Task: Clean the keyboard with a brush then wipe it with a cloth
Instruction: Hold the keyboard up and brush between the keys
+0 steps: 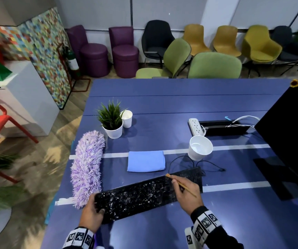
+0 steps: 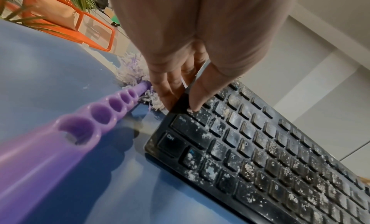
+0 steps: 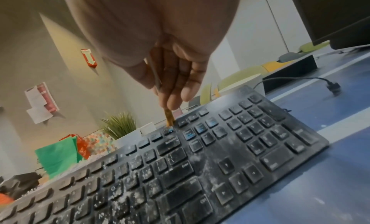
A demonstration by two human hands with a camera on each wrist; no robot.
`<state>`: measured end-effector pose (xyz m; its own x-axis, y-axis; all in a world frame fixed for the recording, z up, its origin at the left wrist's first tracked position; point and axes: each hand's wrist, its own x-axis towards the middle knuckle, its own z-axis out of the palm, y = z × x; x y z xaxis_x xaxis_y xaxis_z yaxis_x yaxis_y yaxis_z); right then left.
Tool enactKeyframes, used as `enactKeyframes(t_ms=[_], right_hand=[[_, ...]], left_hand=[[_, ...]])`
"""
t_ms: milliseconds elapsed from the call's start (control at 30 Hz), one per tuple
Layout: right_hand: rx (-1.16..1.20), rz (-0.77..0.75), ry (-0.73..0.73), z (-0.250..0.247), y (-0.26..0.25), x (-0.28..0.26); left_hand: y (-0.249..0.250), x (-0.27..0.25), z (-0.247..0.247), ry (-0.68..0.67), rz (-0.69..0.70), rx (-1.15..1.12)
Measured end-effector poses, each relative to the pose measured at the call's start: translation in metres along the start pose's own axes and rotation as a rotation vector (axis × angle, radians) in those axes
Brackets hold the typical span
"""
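Observation:
A black keyboard (image 1: pixel 144 194) speckled with white crumbs lies slanted on the blue table (image 1: pixel 162 105). My left hand (image 1: pixel 92 211) grips its left end, thumb on the keys (image 2: pixel 230 140) and fingers (image 2: pixel 164 86) behind the edge. My right hand (image 1: pixel 184 193) pinches a thin wooden brush (image 1: pixel 180 184), whose tip (image 3: pixel 169 119) touches the top key row near the right block. The keyboard (image 3: pixel 180 172) fills the right wrist view. A folded blue cloth (image 1: pixel 146 161) lies just beyond the keyboard.
A fluffy purple duster (image 1: pixel 88 166) lies left of the keyboard, its handle (image 2: pixel 80 129) beside my left hand. A white cup (image 1: pixel 199 147), a potted plant (image 1: pixel 111 121), a paper cup (image 1: pixel 127 118), a power strip (image 1: pixel 195 126) and a black monitor (image 1: pixel 292 126) stand beyond.

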<state>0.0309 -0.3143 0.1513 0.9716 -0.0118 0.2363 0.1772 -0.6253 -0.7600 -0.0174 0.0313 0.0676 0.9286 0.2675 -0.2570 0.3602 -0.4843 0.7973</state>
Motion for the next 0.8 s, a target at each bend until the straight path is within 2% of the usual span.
enactKeyframes(t_ms=[67,133,300,400,433,533,567,733,800], right_hand=[[0.016,0.053,0.003,0.002,0.008,-0.002],[0.017,0.134,-0.06,0.005,0.014,-0.007],[0.046,0.099,0.069,0.004,0.012,-0.008],[-0.074,0.269,-0.134,0.01,0.022,-0.013],[-0.108,0.296,-0.15,0.011,0.024,-0.014],[-0.018,0.235,0.028,0.009,0.024,-0.019],[0.001,0.218,0.041,0.01,0.024,-0.021],[0.025,0.134,-0.208,0.023,0.021,-0.035],[0.023,0.097,-0.199,0.024,0.022,-0.037]], left_hand=[[0.0,0.001,0.001,0.003,-0.009,0.002],[0.001,0.001,0.0,0.001,-0.012,0.014],[0.002,-0.001,0.0,0.01,0.005,-0.007],[0.001,0.0,-0.001,0.0,-0.012,-0.002],[0.002,-0.001,-0.002,-0.006,-0.009,-0.002],[0.006,-0.002,-0.002,-0.001,0.003,-0.006],[0.006,-0.003,-0.003,0.002,0.006,-0.01],[0.005,-0.003,-0.003,-0.006,0.008,0.002],[0.005,-0.004,-0.003,0.0,0.018,0.0]])
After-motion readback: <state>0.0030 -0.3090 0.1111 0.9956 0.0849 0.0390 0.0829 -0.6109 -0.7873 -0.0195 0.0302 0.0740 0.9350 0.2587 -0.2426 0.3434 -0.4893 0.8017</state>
